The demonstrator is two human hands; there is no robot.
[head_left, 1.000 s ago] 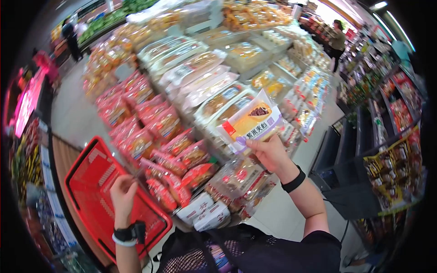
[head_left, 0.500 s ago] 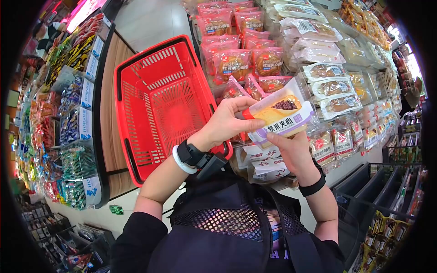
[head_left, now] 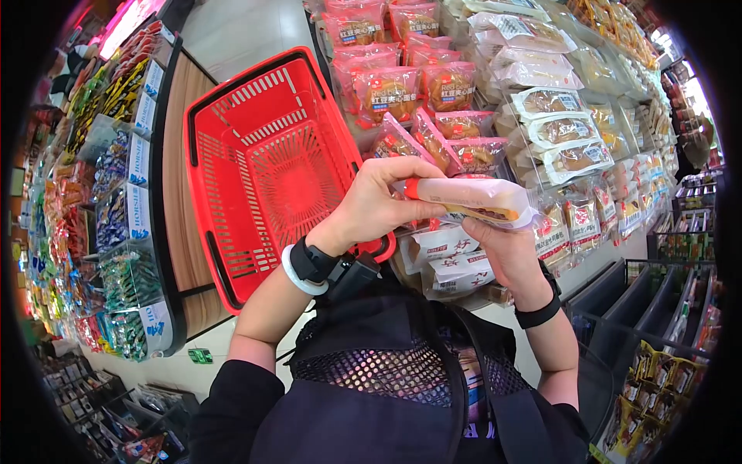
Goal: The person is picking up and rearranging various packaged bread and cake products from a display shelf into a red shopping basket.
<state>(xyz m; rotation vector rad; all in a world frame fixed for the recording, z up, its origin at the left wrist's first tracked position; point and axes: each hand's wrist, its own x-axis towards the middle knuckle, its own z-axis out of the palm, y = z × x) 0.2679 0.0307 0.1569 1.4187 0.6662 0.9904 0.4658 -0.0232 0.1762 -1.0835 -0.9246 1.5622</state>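
My left hand (head_left: 379, 199) pinches one end of a packaged bread (head_left: 471, 193) between thumb and fingers. My right hand (head_left: 506, 251) grips the pack's lower right side, with its thumb on the edge nearest me. Held between both hands, the pack is tilted so that a pale side faces up and the printed front is mostly turned away. A red shopping basket (head_left: 202, 182) lies to the left, its near corner partly hidden behind my left wrist. Just beyond my hands, pink-wrapped red bean breads (head_left: 394, 139) are heaped on the display.
Long wrapped breads (head_left: 560, 127) lie in rows at the right. White packs with red print (head_left: 456, 267) sit below my hands. A candy shelf (head_left: 139, 166) with a dark edge stands at the left, and dark bins (head_left: 618, 298) at the lower right.
The bread pack has been tipped from showing its printed front to showing its pale side. Both hands keep hold of it. The basket appears slightly farther up and left.
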